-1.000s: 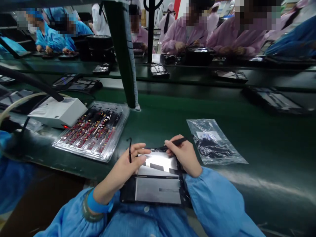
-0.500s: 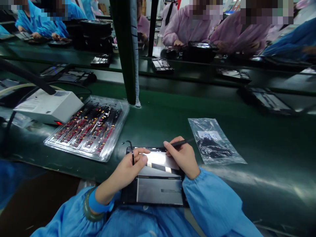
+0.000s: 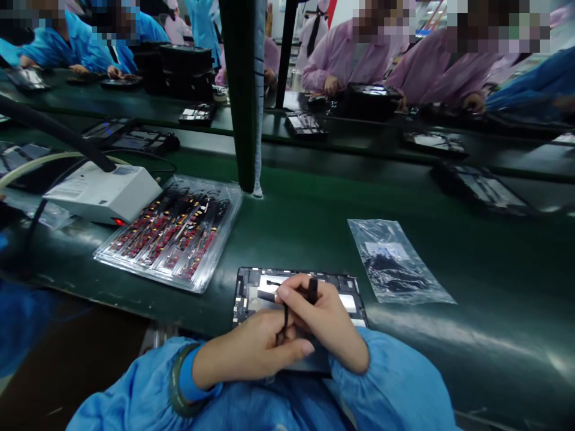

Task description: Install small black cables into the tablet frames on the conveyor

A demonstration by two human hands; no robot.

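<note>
An opened tablet lies in front of me, its inner parts and silvery panels facing up. Over its middle, both my hands are close together. My left hand is closed around a thin black flex cable, with the thumb stretched to the right. Thumb and forefinger of my right hand pinch at the upper part of this cable, whose flat end points left above the tablet. A black stick-like tool is also in my right hand, its thick end showing between the fingers. My hands cover much of the tablet's lower part.
To the left, a clear plastic tray holds several small red and black boards. Behind it stands a white box with a red light. A clear bag of black parts lies right. A green post rises ahead; co-workers sit beyond.
My right hand has come left and down to meet my left hand, and now pinches the cable. The tool has turned in its grip. My left hand has moved lower.
</note>
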